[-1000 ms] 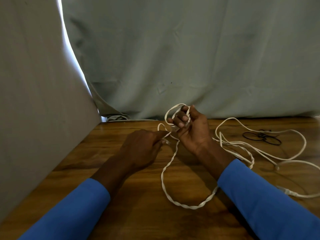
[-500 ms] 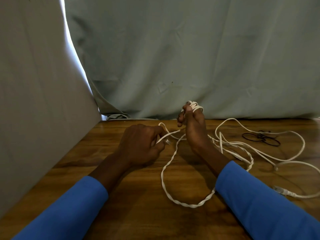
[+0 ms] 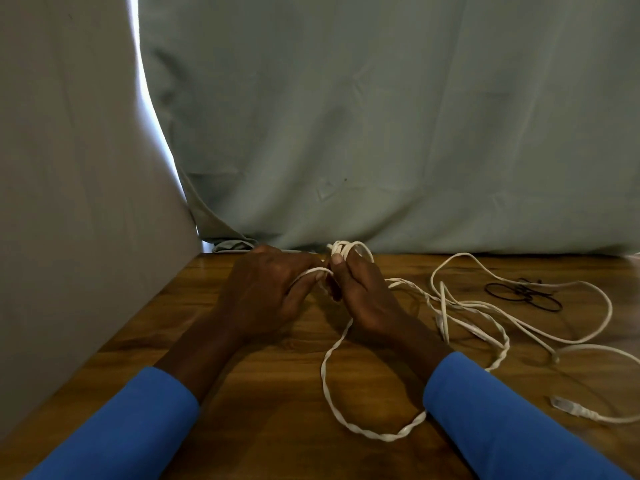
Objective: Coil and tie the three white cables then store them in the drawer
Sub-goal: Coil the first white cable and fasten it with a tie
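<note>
- Both hands work together at the far middle of the wooden table (image 3: 270, 431), almost touching.
- Right hand (image 3: 367, 299): upright, with a small coil (image 3: 341, 250) of white cable wound round its raised fingers and the thumb curled in against the turns.
- Left hand (image 3: 266, 296): just left of the right, pinching a short taut strand that runs across to the coil.
- The cable being wound is the twisted white cable (image 3: 329, 400). Its slack drops from under the right hand toward the near edge, bends in a wide loop, then passes under the right forearm and off to the right.
- Deciding relation: the unwound length lies near and right of the hands, running roughly near to far at first. The left hand is placed to feed each turn, so the slack has to be drawn up from below the right wrist.
- Judgement: coiling of the first cable is only partly done, with no tie on yet.
- Loose white cables (image 3: 519, 318) sprawl on the right, tangled with the twisted one, and may snag. A connector (image 3: 562, 405) lies near right.
- Black bands (image 3: 519, 295) wait far right, well apart from both hands and closer to the right.
- No drawer in view.
</note>
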A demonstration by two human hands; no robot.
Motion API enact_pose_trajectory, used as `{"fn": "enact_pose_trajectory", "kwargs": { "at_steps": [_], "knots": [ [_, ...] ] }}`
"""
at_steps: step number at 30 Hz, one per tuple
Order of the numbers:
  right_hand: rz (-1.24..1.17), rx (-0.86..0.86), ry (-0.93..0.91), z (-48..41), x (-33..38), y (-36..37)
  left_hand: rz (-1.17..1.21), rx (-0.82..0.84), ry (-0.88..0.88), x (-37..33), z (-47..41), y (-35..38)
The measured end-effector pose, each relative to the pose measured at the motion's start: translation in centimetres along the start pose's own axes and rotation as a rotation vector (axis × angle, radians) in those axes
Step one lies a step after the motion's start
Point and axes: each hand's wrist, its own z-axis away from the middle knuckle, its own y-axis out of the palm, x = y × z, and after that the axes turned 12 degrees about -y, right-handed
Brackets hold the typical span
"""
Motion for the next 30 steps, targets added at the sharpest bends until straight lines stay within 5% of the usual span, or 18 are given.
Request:
{"fn": "enact_pose_trajectory", "kwargs": {
  "at_steps": [8, 14, 25, 30],
  "knots": [
    [-0.236, 0.117, 0.179, 0.6, 1.9, 1.1, -0.059, -0.183, -0.026, 1.1, -0.1, -1.2],
    [-0.383, 0.159, 0.108, 0.5, 3.5, 0.9, 0.079, -0.237, -0.138, 1.7, -0.3, -1.6],
    [-0.864, 0.305, 0.211, 0.2, 3.6, 1.5, 0.958, -0.119, -0.794, 2.8, -0.8, -1.1],
    [-1.05, 0.321, 0.244, -0.3, 3.9, 0.8, 0.991, -0.078, -0.865, 3.6, -0.4, -0.5]
  ]
}}
